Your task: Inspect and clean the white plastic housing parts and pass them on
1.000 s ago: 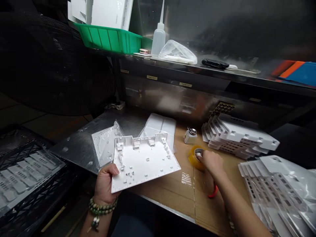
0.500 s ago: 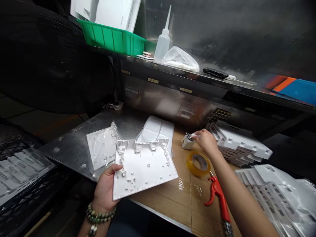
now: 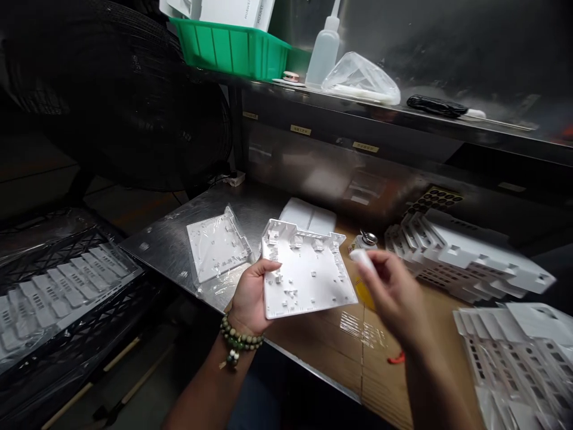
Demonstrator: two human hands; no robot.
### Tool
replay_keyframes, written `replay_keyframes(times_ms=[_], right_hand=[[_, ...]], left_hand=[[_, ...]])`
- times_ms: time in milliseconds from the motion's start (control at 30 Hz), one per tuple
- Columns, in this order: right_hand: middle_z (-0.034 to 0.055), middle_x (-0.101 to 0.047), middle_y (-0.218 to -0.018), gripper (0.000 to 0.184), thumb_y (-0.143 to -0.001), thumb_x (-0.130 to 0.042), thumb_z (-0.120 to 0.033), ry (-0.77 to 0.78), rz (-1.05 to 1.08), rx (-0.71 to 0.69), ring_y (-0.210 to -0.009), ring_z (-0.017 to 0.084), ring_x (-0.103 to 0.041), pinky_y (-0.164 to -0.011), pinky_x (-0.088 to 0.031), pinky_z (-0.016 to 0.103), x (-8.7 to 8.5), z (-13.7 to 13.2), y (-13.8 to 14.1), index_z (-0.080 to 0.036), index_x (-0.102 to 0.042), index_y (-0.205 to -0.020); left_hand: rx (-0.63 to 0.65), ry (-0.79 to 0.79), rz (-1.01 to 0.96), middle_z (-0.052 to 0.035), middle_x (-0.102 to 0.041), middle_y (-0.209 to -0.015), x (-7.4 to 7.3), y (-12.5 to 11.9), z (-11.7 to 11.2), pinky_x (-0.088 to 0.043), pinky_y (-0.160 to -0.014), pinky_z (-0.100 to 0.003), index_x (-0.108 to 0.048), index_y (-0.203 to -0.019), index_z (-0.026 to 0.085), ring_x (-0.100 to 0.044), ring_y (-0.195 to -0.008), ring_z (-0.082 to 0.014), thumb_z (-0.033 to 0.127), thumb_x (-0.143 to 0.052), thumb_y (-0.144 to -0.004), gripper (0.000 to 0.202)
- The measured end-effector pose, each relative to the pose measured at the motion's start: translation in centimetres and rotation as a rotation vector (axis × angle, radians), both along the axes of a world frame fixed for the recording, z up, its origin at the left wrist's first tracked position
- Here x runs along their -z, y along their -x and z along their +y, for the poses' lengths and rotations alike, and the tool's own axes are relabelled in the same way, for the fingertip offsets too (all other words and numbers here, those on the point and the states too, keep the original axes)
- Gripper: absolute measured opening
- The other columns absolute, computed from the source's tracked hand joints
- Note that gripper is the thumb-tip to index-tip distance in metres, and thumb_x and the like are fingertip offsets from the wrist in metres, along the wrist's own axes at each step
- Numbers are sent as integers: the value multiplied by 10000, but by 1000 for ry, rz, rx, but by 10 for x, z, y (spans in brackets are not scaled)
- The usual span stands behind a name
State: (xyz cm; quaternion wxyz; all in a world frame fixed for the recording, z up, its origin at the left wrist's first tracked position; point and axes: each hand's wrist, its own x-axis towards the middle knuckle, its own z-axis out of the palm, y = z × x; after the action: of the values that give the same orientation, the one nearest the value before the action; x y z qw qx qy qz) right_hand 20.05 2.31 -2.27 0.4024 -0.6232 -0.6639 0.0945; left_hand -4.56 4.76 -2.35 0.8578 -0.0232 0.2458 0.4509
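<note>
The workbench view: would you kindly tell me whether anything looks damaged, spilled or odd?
Only the shiny streaks on the cardboard catch the eye, perhaps glare; the white plastic housing in the left hand shows no visible damage.

1 white plastic panel (image 3: 308, 283), tilted, studded face showing, 1 white wad (image 3: 362, 260) nearby

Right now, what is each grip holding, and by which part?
The left grip holds the white plastic panel by its left edge, thumb on top. The right grip pinches a small white piece; blur hides exactly where.
</note>
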Motion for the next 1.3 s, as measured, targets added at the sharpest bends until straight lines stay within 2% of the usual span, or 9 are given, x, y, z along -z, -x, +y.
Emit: replay_keyframes(times_ms=[100,167,267,400,667,967,1100,1200,1300], right_hand=[[39,-687,-1009,164,-984,-642,-320,-81,57,-278,-895,159,-669,-767,-551,254,0,-56,56,-240,-644,-1126],[55,-672,-1037,227,-976,-638,-215,-153,27,-319,-930,153,-669,-785,-558,239,2,-76,79,-220,-648,-1202],[65,-665,-1007,236,-944,-657,-153,-283,-29,-290,-905,155,-665,-783,-562,249,5,-87,90,-183,-679,-1178],[58,-680,-929,180,-910,-693,-122,-369,-83,-272,-819,161,-646,-729,-545,285,10,-90,82,-159,-701,-1086],[54,-669,-936,237,-902,-693,-115,-366,-54,-236,-840,160,-653,-736,-554,284,7,-96,81,-184,-700,-1128],[54,-674,-947,247,-901,-694,-112,-361,-64,-244,-846,157,-651,-749,-554,295,5,-99,82,-183,-700,-1137],[47,-680,-935,222,-901,-686,-106,-326,-92,-284,-833,164,-650,-754,-549,318,5,-100,79,-187,-709,-1107],[43,-666,-996,225,-903,-697,-142,-255,-66,-171,-879,163,-653,-739,-551,291,12,-108,51,-225,-725,-1110],[36,-641,-1065,209,-906,-718,-206,-240,57,121,-937,164,-640,-722,-533,265,22,-121,10,-275,-747,-1102]], left_hand=[[15,-50,38,-198,-753,-1184,-6,-17,-7,-531,-1032,-576,-502,-1458,60,-727,-1087,-391,116,-547,-789,673],[-7,-85,73,-175,-749,-1201,-10,-28,-12,-527,-1045,-558,-507,-1461,88,-726,-1093,-374,81,-541,-784,678],[-82,-181,128,-104,-742,-1243,-13,-41,-21,-512,-1077,-530,-495,-1486,192,-716,-1122,-330,10,-536,-772,739],[-148,-246,154,-42,-729,-1278,-8,-47,-28,-499,-1096,-534,-495,-1485,297,-695,-1164,-307,-6,-549,-743,803],[-156,-287,162,-36,-723,-1311,-8,-46,-33,-480,-1119,-547,-462,-1518,322,-703,-1157,-311,-29,-548,-708,888],[-134,-239,140,-42,-740,-1288,-12,-46,-34,-495,-1089,-550,-461,-1531,289,-734,-1083,-318,-41,-500,-692,902],[-57,-175,111,-89,-759,-1233,-10,-41,-32,-523,-1049,-566,-461,-1527,206,-745,-1046,-344,-4,-501,-697,857],[30,-110,105,-154,-762,-1207,-6,-25,-23,-528,-1035,-603,-418,-1539,115,-742,-1061,-376,47,-510,-704,843],[58,-104,74,-166,-766,-1203,0,-3,-14,-512,-1039,-639,-387,-1555,93,-724,-1110,-399,78,-488,-647,914]])
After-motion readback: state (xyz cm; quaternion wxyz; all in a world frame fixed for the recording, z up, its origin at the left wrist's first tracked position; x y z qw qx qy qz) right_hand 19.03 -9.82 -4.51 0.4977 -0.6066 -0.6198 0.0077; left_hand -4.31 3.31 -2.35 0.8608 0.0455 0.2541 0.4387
